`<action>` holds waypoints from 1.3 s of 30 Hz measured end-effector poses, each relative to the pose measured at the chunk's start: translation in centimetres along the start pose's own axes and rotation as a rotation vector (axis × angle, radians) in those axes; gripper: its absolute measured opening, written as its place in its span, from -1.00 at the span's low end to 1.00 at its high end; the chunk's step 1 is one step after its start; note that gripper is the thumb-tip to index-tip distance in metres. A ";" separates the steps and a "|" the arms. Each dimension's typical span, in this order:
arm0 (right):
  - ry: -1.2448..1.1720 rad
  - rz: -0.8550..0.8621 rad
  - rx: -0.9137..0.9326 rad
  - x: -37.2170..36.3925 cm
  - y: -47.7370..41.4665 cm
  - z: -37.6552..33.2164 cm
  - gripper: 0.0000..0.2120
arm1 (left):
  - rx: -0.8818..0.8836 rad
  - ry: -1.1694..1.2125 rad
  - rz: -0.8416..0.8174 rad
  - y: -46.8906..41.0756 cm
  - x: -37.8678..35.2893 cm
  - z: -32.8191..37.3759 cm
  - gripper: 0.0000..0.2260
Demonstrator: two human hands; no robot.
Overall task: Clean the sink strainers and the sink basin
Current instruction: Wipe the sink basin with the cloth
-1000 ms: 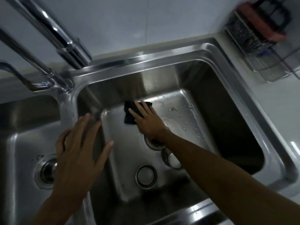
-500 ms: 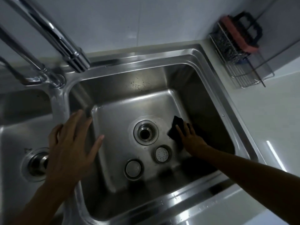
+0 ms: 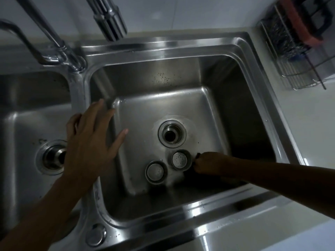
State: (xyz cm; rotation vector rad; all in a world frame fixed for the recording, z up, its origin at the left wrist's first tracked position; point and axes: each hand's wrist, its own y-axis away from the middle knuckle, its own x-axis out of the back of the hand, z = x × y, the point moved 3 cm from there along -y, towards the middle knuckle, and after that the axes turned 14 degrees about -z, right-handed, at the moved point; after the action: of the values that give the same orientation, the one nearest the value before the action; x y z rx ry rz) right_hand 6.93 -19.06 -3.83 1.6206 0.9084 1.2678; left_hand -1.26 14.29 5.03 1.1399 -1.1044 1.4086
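The steel right basin (image 3: 163,109) has an open drain (image 3: 171,134) in its floor. Two round strainers lie upside down near the front: one (image 3: 179,159) just below the drain, the other (image 3: 155,172) to its left. My right hand (image 3: 206,163) rests on the basin floor right beside the nearer strainer, closed on a black cloth (image 3: 198,155), of which only a small corner shows. My left hand (image 3: 90,140) lies flat with fingers spread on the divider between the two basins.
The left basin (image 3: 23,124) has its own drain (image 3: 54,156). Chrome taps (image 3: 108,17) overhang the back rim. A wire rack (image 3: 301,57) with an orange-and-black scrubber stands on the white counter at the right. A round cap (image 3: 95,234) sits on the front rim.
My right hand has swept the black cloth from the back of the basin along the right side to the front, beside the strainer. The left hand stays on the divider.
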 end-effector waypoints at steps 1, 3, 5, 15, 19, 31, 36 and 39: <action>-0.026 0.022 0.028 0.4 -0.3 -0.8 -0.76 | -0.002 -0.006 0.001 0.0 0.1 0.0 -0.44; -0.155 0.029 0.064 1.3 -1.2 -2.1 -0.75 | 0.004 -0.013 -0.005 0.0 0.2 0.1 -0.43; -0.346 0.046 0.072 1.9 -2.5 -3.0 -0.69 | 0.009 -0.012 -0.017 -0.1 0.3 0.2 -0.42; -0.225 0.279 0.248 11.5 -6.2 -12.3 -0.74 | 0.030 0.009 -0.043 -0.2 0.8 0.5 -0.43; -0.234 0.406 0.196 15.4 -7.2 -14.4 -0.76 | 0.034 0.010 -0.050 -0.2 0.7 0.4 -0.43; -0.393 0.310 0.203 10.5 -7.1 -10.5 -0.69 | 0.007 -0.026 0.033 -0.1 0.1 0.0 -0.43; -0.567 0.171 0.262 4.2 -3.0 -4.3 -0.65 | 0.010 -0.007 0.016 -0.2 -0.1 -0.2 -0.39; -0.667 0.159 0.183 0.5 -1.8 -0.1 -0.47 | 0.006 -0.003 0.028 -0.1 -0.1 -0.2 -0.43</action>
State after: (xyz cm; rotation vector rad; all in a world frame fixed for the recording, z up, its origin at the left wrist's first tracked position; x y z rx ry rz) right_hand 6.89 -17.91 -5.34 2.1068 0.4889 0.6632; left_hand -1.13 14.46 4.88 1.1354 -1.1229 1.4326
